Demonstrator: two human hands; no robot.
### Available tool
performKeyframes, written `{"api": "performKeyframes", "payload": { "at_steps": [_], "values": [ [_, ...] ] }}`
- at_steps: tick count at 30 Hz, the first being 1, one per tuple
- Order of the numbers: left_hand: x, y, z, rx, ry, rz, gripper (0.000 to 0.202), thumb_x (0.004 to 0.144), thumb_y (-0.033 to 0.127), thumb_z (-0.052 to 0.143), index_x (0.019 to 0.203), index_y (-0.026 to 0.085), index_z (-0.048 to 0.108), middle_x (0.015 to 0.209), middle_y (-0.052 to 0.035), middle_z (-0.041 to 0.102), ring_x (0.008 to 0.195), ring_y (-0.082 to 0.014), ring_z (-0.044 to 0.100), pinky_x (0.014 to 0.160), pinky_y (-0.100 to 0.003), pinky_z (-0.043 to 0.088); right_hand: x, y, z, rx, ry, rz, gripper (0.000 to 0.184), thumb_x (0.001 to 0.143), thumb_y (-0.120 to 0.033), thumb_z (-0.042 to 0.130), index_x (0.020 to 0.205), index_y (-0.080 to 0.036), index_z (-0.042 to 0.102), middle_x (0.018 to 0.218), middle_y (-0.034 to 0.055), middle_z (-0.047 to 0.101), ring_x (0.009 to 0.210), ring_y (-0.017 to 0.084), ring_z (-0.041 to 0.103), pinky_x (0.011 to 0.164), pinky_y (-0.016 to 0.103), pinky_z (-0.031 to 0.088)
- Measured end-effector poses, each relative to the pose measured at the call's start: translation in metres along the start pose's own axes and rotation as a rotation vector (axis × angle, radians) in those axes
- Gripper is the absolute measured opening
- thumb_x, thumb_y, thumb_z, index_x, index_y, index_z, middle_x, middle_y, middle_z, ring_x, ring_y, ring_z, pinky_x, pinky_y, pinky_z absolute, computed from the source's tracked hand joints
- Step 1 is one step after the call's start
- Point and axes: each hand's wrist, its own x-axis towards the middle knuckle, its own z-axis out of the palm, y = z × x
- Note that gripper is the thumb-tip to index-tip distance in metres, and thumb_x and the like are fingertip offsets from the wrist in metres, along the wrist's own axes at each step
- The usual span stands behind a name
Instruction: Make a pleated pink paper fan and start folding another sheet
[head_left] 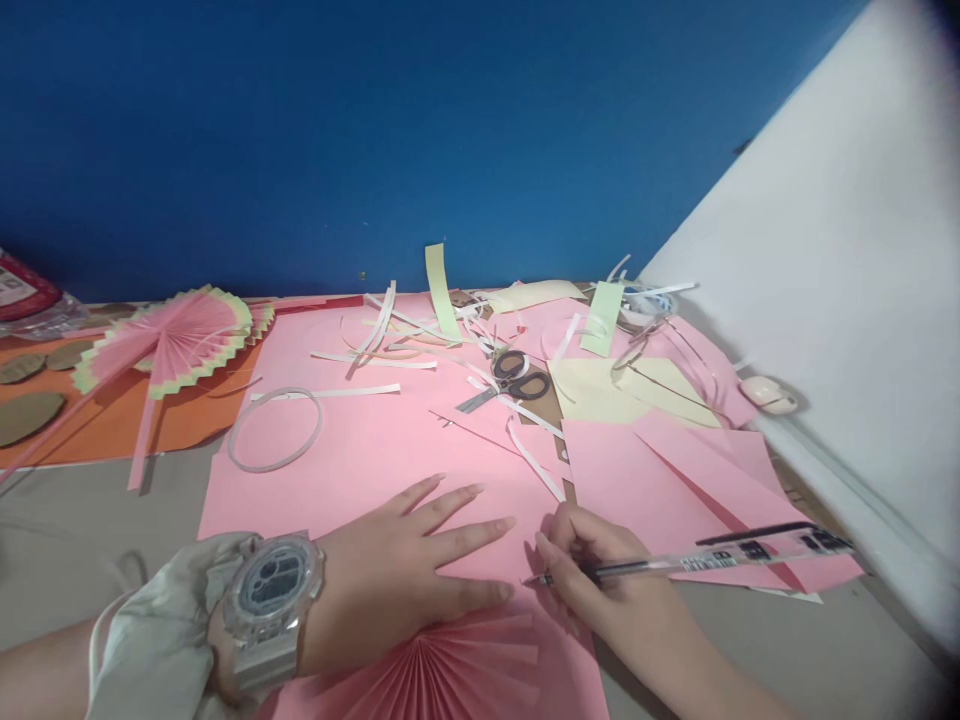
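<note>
My left hand lies flat on a large pink paper sheet, fingers stretched out and spread; a clear-strapped digital watch sits on its wrist. My right hand is closed round a clear ballpoint pen, whose tip touches the pink sheet just right of my left fingertips. A pleated pink paper fan lies under my left palm at the near edge.
Black-handled scissors lie mid-table among white paper strips. A pink and green pleated fan rests on orange paper at the left. A clear ring, yellow and green paper pieces, folded pink sheets and a white board at right surround the work.
</note>
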Motion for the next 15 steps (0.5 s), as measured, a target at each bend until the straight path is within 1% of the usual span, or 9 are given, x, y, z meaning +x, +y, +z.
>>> {"api": "performKeyframes", "payload": {
  "at_steps": [2, 4, 6, 9, 11, 13, 15],
  "values": [
    [0.0, -0.001, 0.0, -0.001, -0.008, -0.006, 0.046, 0.095, 0.019, 0.044, 0.136, 0.039, 0.046, 0.155, -0.0004, 0.029, 0.142, -0.0343, 0.026, 0.11, -0.059, 0.029, -0.002, -0.005, 0.001, 0.093, -0.004, 0.05, 0.037, 0.088, -0.05, 0.051, 0.066, -0.023, 0.038, 0.05, -0.005, 0.05, 0.041, 0.009, 0.045, 0.039, 0.021, 0.035],
    [0.001, -0.002, -0.003, -0.004, -0.041, -0.015, 0.044, 0.095, 0.023, 0.045, 0.137, 0.036, 0.046, 0.156, 0.0014, 0.028, 0.143, -0.0327, 0.025, 0.112, -0.057, 0.027, -0.003, -0.008, 0.002, 0.16, 0.035, 0.078, 0.038, 0.088, -0.052, 0.05, 0.068, -0.022, 0.039, 0.051, -0.0052, 0.052, 0.039, 0.008, 0.044, 0.038, 0.02, 0.033],
    [0.002, -0.003, -0.008, -0.01, -0.096, -0.024, 0.048, 0.094, 0.028, 0.047, 0.142, 0.032, 0.04, 0.157, 0.001, 0.025, 0.143, -0.0324, 0.024, 0.113, -0.056, 0.026, -0.003, -0.009, 0.001, 0.196, 0.032, 0.061, 0.039, 0.088, -0.052, 0.052, 0.068, -0.021, 0.04, 0.051, -0.0057, 0.052, 0.039, 0.007, 0.044, 0.04, 0.02, 0.035],
    [0.002, -0.002, -0.019, -0.027, -0.165, -0.045, 0.055, 0.094, 0.034, 0.046, 0.147, 0.026, 0.032, 0.158, -0.0027, 0.023, 0.142, -0.0327, 0.025, 0.114, -0.055, 0.023, -0.001, -0.006, 0.0, 0.242, -0.031, 0.036, 0.039, 0.088, -0.052, 0.054, 0.068, -0.021, 0.039, 0.051, -0.0071, 0.05, 0.039, 0.006, 0.042, 0.043, 0.021, 0.038],
    [-0.003, 0.0, -0.027, -0.045, -0.168, -0.067, 0.054, 0.095, 0.036, 0.044, 0.147, 0.025, 0.032, 0.157, -0.0038, 0.026, 0.142, -0.0324, 0.026, 0.115, -0.054, 0.023, -0.001, -0.005, 0.0, 0.27, -0.046, 0.044, 0.04, 0.087, -0.052, 0.054, 0.068, -0.021, 0.038, 0.05, -0.0071, 0.05, 0.038, 0.006, 0.042, 0.042, 0.021, 0.037],
    [-0.012, 0.003, -0.033, -0.058, -0.157, -0.1, 0.053, 0.096, 0.037, 0.041, 0.147, 0.025, 0.033, 0.155, -0.0039, 0.031, 0.141, -0.0305, 0.029, 0.115, -0.051, 0.024, -0.001, -0.005, 0.002, 0.296, -0.01, 0.053, 0.039, 0.087, -0.051, 0.055, 0.069, -0.021, 0.039, 0.049, -0.0071, 0.049, 0.038, 0.006, 0.041, 0.039, 0.019, 0.033],
    [-0.024, 0.007, -0.038, -0.064, -0.152, -0.136, 0.051, 0.097, 0.036, 0.04, 0.147, 0.024, 0.033, 0.153, -0.003, 0.035, 0.14, -0.0264, 0.032, 0.116, -0.045, 0.025, -0.002, -0.006, 0.005, 0.313, 0.029, 0.048, 0.038, 0.087, -0.05, 0.056, 0.069, -0.021, 0.039, 0.047, -0.0077, 0.048, 0.037, 0.005, 0.04, 0.04, 0.019, 0.033]
  ]
}}
